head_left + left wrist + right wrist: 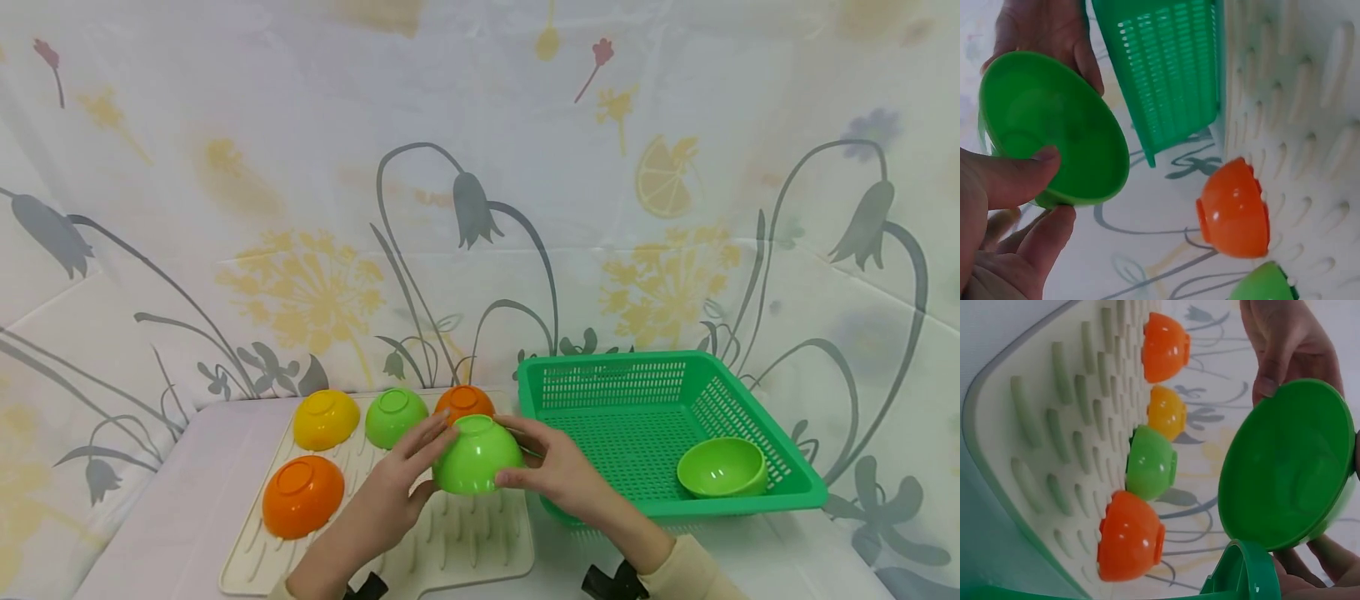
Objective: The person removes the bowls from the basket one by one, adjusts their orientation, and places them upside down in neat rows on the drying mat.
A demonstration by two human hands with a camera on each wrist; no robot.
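Both hands hold an upside-down light green bowl above the ribbed cream drying mat. My left hand grips its left side; the left wrist view shows a thumb reaching inside the bowl and fingers outside. On the opposite side, my right hand grips the wall, with its thumb on the near outside. The bowl's hollow inside shows in the right wrist view. Behind the held bowl, an orange bowl is partly hidden.
Upside down on the mat sit a yellow bowl, a green bowl and a near orange bowl. At right stands a green perforated basket, holding a green bowl. A floral sheet hangs behind.
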